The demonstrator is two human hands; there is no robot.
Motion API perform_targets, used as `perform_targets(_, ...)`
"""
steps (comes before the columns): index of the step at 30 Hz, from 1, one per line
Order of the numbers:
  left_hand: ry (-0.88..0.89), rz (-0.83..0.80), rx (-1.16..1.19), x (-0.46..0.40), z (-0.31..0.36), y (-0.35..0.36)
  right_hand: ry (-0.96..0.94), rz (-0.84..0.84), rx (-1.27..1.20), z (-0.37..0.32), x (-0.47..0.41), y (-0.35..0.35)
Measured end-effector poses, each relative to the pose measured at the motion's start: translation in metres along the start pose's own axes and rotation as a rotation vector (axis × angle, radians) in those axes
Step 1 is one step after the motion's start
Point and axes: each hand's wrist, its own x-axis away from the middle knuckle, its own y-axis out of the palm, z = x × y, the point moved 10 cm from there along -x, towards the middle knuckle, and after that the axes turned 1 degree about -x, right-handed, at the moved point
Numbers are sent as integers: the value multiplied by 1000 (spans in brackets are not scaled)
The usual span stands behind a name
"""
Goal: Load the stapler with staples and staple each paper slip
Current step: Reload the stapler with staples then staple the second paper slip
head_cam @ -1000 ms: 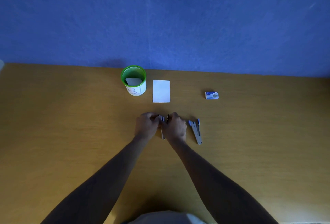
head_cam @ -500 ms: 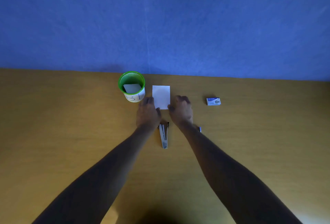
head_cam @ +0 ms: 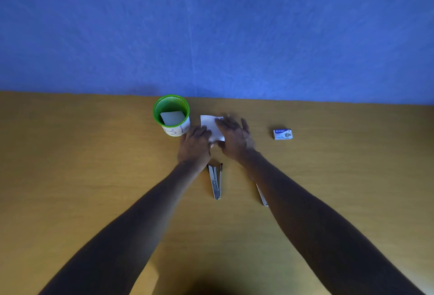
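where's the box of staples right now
In the head view the staple box lies on the table to the right of the right hand, near the blue wall.

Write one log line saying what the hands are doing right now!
left hand: on paper slip | right hand: flat on slip | stapler: on table, untouched

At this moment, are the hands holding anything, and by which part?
Both hands are on the white paper slip: the left hand at its near-left edge, the right hand spread over its right side. Whether either actually grips it cannot be told.
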Motion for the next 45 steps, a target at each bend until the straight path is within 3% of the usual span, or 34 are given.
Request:
perform_targets(6,-14,39,119,5,-4,-9,-15,182,-110,1,16,-18)
perform_targets(9,-28,59,379,10,-4,-18,-49,178,-274,1,24,-26)
perform_targets(12,-68,54,640,18,-6,-26,58,133,-431,10,35,-27)
perform_targets(14,-107,25,769,23,-6,-28,147,154,-592,19,44,-30)
perform_targets(18,-187,-1,970,31,-6,-33,258,103,-1204,19,61,-27)
perform_targets(22,-204,-55,1138,43,-2,-33,245,55,-1376,4,76,-32)
perform_targets(32,-197,30,1114,66,-5,-44,305,-77,-1574,-19,105,-36)
perform_targets(41,-217,3,1160,72,0,-43,298,-11,-1620,-18,111,-46)
perform_targets(45,-208,36,1067,72,-3,-45,321,-50,-1597,-17,115,-42)
